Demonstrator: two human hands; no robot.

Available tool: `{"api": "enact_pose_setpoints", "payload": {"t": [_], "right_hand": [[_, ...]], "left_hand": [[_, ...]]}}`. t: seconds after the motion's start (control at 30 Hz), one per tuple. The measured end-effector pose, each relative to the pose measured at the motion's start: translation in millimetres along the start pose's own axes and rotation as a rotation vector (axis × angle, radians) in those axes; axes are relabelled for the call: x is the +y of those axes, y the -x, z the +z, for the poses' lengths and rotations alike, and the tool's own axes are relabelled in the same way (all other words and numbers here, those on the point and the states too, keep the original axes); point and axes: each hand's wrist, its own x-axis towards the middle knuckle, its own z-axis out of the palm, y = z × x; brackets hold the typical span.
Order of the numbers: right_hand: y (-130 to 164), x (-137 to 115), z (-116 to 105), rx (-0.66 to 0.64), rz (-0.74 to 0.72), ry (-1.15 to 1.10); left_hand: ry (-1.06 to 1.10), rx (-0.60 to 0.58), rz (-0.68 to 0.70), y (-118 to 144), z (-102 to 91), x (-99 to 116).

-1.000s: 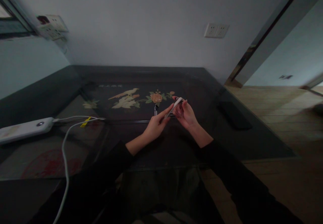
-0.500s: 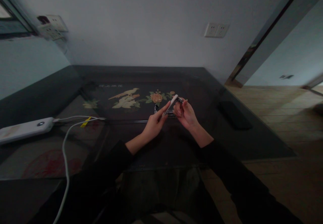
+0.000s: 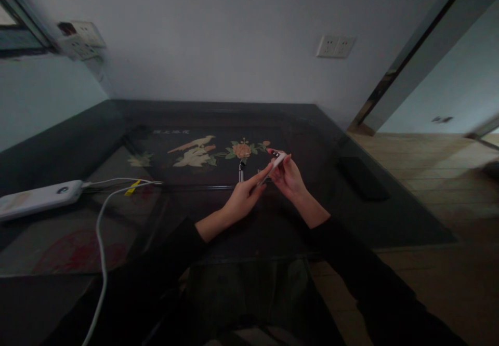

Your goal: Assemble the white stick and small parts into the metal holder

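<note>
In the head view, my left hand (image 3: pixel 245 198) grips a thin, flat, pale object (image 3: pixel 277 161) between thumb and fingers, tilted up toward the right. My right hand (image 3: pixel 289 180) is closed at its far end, with the fingers curled behind. A small dark piece with light marks (image 3: pixel 275 154) shows at the right fingertips; the pale object partly covers that grip. Just left of the hands, a small silvery item with a black top (image 3: pixel 241 171) is on the dark table (image 3: pixel 249 226). It is too small to name.
A white power bank (image 3: pixel 41 199) lies at the left, with a white cable (image 3: pixel 100 237) bearing a yellow tag (image 3: pixel 133 187). A flat black object (image 3: pixel 363 178) rests on the right side of the table. Behind stands a wall with sockets (image 3: pixel 336 47).
The pale object has shifted right and now overlaps the right fingers. My left hand has followed it to the right, leaving more of the small silvery item in view.
</note>
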Motion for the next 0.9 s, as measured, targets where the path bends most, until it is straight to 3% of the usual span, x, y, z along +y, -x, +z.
{"api": "enact_pose_setpoints", "payload": {"t": [0.57,0.9], "right_hand": [[-0.1,-2.8,4.5,-0.054,-0.035,0.011],[-0.5,-0.1,2.5,-0.052,-0.065,0.029]], "left_hand": [[0.034,0.084,-0.066,-7.9,-9.4,-14.4],[-0.07,0.072,-0.059,-3.1,-5.3,-5.7]]}}
